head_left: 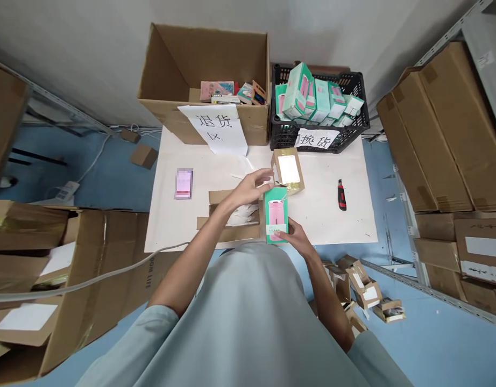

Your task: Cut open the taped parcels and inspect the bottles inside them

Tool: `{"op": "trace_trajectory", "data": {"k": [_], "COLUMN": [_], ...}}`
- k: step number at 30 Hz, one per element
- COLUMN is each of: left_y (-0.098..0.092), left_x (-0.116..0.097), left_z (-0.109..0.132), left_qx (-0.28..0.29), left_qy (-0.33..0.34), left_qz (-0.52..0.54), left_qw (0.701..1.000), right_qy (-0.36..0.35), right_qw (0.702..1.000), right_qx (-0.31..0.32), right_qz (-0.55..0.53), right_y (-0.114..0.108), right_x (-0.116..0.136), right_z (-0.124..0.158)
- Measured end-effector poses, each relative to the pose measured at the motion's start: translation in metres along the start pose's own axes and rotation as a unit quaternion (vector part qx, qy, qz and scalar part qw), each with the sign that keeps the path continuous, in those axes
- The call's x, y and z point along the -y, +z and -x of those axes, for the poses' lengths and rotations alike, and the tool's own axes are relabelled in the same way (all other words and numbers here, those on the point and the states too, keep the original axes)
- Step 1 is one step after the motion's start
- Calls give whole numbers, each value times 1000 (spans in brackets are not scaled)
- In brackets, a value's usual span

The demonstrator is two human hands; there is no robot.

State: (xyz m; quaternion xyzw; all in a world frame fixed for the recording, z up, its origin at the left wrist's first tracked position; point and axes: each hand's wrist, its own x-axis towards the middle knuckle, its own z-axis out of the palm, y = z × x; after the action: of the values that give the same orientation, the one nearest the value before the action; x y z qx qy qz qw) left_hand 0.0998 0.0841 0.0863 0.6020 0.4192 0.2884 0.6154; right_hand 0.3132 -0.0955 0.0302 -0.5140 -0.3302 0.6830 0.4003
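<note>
A green box with a pink item pictured on it [276, 215] stands out over the table's near edge. My right hand [298, 237] grips its lower right side, thumb on the front. My left hand [254, 187] is at the box's upper left, fingers spread, reaching over its top. Under my left forearm lies an open brown carton [240, 233] with white packing inside. Just behind the green box sits a brown carton with a white label [289, 169], close to my left fingertips.
A large cardboard box [171, 118] and a black crate of green boxes [326, 142] stand at the back of the table [328, 228]. A red and black cutter [341, 195] lies right, a blurred pink rectangle [184, 184] left. Shelves and cartons flank both sides.
</note>
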Motion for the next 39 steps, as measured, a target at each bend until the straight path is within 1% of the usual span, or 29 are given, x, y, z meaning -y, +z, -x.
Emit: {"op": "trace_trajectory", "data": {"k": [3,7,9,11,15,17,19,23,25,27,29,32,33,37,39], "left_y": [6,10,13,17,19,15,7,-13,-19,-21,-20,-19,-20,-25,-28], "left_x": [4,3,-1,-5,-13,-17,-22,-36,-42,-45,-45,-44,-44,-45,-47], "left_z": [-13,-10,-6,-2,-2,-4,-6,-9,-13,-18,-24,-31,-32,-35,-36], "left_qx": [-2,-18,-5,19,59,100,158,275,328,356,341,262,244,210,156], "left_qy": [2,18,6,-10,-25,-38,-60,-114,-130,-137,-137,-130,-120,-67,-67], "left_qz": [6,-57,-98,-128,-150,-143,-130,-92,-68,-53,-43,-27,-28,-49,-52], "left_qw": [1000,998,995,992,987,984,977,950,933,923,929,956,962,974,984], "right_qy": [-3,-1,4,13,40,58,75,94,96,94,90,76,67,46,42], "right_qw": [1000,1000,999,999,996,992,987,979,977,975,976,980,982,989,991], "right_qx": [14,30,33,41,83,115,141,178,192,200,200,185,176,137,128], "right_qz": [-3,-2,-5,-5,2,2,4,11,12,12,13,11,8,-11,-23], "right_y": [-14,-31,-38,-46,-60,-67,-72,-80,-81,-81,-78,-73,-71,-63,-60], "right_x": [-2,-2,-2,-2,-3,-1,2,14,19,20,20,16,15,14,16], "right_z": [3,6,8,8,7,5,4,5,6,6,4,2,1,-1,-1]}}
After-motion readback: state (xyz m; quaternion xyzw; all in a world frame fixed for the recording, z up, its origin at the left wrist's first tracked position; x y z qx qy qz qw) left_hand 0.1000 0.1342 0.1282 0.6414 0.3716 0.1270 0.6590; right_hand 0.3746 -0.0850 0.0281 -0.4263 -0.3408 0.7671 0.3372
